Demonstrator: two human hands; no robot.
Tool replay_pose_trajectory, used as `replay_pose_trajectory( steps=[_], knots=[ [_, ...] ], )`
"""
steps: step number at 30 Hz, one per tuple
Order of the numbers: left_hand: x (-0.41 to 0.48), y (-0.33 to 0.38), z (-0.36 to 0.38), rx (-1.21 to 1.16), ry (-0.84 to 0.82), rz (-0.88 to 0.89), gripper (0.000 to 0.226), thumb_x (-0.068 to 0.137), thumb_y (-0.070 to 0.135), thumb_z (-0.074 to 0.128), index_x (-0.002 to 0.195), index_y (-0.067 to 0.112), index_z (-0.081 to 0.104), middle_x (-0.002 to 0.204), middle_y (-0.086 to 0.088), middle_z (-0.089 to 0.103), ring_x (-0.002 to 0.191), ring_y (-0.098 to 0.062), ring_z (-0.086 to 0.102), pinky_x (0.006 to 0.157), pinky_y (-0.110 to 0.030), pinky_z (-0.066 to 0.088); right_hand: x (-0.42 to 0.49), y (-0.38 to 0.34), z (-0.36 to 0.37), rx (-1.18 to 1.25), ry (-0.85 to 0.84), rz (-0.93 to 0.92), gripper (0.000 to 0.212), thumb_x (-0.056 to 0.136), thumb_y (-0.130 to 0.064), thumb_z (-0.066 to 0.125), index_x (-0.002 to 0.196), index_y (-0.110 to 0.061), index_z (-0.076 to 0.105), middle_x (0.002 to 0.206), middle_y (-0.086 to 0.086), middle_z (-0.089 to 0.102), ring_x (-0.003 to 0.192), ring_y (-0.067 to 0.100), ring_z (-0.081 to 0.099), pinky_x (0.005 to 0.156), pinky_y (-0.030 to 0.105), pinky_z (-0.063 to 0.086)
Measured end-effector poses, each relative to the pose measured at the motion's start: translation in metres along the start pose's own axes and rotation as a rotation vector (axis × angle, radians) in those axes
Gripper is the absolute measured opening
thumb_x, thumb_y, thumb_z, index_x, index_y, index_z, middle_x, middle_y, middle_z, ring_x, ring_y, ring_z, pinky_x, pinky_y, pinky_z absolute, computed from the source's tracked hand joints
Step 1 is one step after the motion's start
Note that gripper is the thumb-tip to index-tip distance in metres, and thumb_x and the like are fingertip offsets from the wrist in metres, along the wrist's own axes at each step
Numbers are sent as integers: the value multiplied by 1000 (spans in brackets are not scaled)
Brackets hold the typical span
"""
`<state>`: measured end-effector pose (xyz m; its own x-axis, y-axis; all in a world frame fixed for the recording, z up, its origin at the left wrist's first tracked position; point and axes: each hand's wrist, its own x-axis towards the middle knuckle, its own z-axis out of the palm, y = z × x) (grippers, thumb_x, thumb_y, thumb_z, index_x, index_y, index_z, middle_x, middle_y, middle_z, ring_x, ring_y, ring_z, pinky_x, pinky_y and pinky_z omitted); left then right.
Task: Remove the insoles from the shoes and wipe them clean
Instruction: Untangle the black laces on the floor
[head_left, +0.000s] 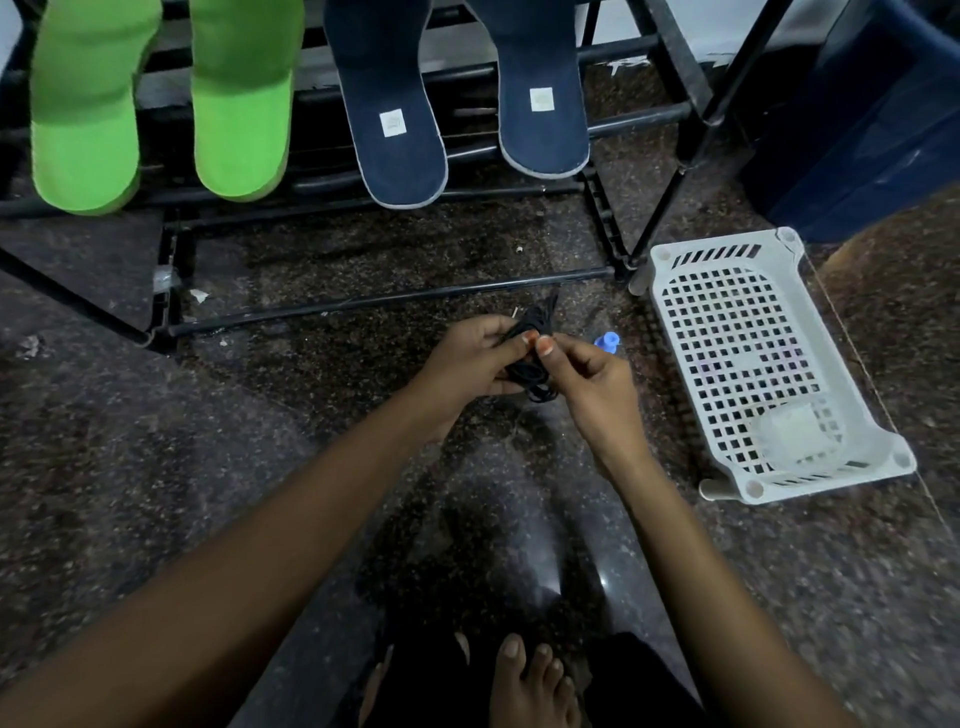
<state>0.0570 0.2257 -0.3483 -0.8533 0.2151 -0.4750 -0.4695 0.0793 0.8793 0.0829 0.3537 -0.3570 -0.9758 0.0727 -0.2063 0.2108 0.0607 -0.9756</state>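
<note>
Two bright green insoles (85, 104) and two dark blue insoles (395, 119) lean side by side on the black shoe rack (384, 301) at the top of the view. Below them, over the dark granite floor, my left hand (467, 364) grips a bundle of black cord or laces (530, 364). My right hand (592, 384) pinches the same bundle from the right with thumb and forefinger. No shoes are visible. No cloth is in view.
A white perforated plastic basket (753, 358) lies upside down on the floor at the right, with a clear container under it. A small blue cap (607, 343) lies beside my right hand. A dark blue bin (872, 119) stands at the top right. My bare feet (530, 680) show at the bottom.
</note>
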Motion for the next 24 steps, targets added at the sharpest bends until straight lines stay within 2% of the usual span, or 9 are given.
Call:
replay_pose_trajectory(
  steps=[2,4,8,10,13,17,21,23,24],
  knots=[
    [1,-2,2,3,5,1,9,97,12,52,100,9,60,80,3,64,65,4,63,59,-14,52,3,0,-6,8,-35,-1,14,87,-8,59,99,-8,66,73,-12,68,65,-9,60,65,7,46],
    [2,-3,4,-6,25,5,10,96,10,53,101,7,60,79,2,64,63,6,63,58,-13,50,5,1,-10,2,-69,9,16,87,-3,58,96,-13,66,64,-18,67,64,-10,59,66,9,48],
    [5,-6,8,48,34,9,17,91,1,59,107,5,61,83,3,64,69,2,61,58,-9,47,8,7,-15,-8,-10,42,16,87,-4,58,98,-13,66,75,-7,68,68,3,62,76,25,53],
    [6,-9,11,128,43,13,19,90,-1,60,109,3,61,81,4,61,70,0,57,59,-7,46,8,11,-16,-7,17,54,14,87,-5,59,94,-14,67,75,-5,68,70,8,62,76,27,53],
    [7,-15,14,178,66,15,19,89,1,62,107,3,60,78,4,60,68,-1,57,59,-9,48,6,14,-17,16,34,62,15,87,-3,59,91,-15,68,69,-7,68,66,6,61,69,23,53],
    [10,-16,21,86,98,5,17,88,3,64,104,3,59,86,-5,64,73,-8,63,58,-15,55,9,16,-22,114,61,97,16,86,-1,59,100,-2,66,57,-11,67,56,0,60,56,14,52],
    [15,-11,31,22,148,17,13,86,2,66,98,2,62,83,-8,64,68,-9,64,55,-16,55,14,18,-30,105,80,113,15,85,-6,62,96,1,68,61,-9,67,57,2,60,55,15,51],
    [17,-8,35,0,128,11,11,88,3,64,99,4,60,87,-9,65,75,-15,65,59,-17,56,18,18,-36,105,86,123,9,85,-6,62,90,-2,68,59,-8,67,55,3,60,52,14,50],
    [19,-7,37,-10,108,3,15,89,4,63,104,4,60,96,-12,65,85,-19,66,64,-19,57,20,18,-40,106,95,127,7,84,-5,62,88,-4,68,58,-8,67,53,3,59,50,14,49]
  ],
)
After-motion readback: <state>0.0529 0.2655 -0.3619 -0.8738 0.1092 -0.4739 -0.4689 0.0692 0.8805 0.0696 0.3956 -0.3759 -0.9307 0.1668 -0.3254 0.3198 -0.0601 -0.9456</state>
